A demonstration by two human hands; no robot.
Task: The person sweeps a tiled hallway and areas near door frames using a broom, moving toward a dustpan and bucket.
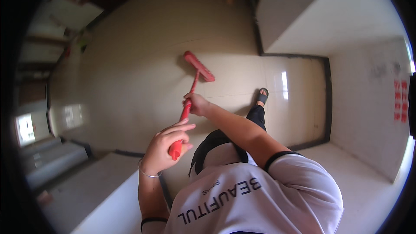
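A red broom [193,86] slants away from my body over the tiled floor [136,71]. My right hand [197,104] grips its handle partway down. Near the handle's top end [175,149], my left hand [167,138] is loosely wrapped around it, some fingers stretched out; a thin bangle circles that wrist. The broad red broom head [200,67] lies beyond my hands, with bristles showing along its right side. Whether the bristles touch the floor, I cannot tell.
A white wall [302,22] with a dark skirting [292,56] juts out at the right. Red writing marks the wall farther right. My foot in a dark slipper [263,95] stands on the floor. Steps [55,156] and a low white wall [107,175] are at the lower left.
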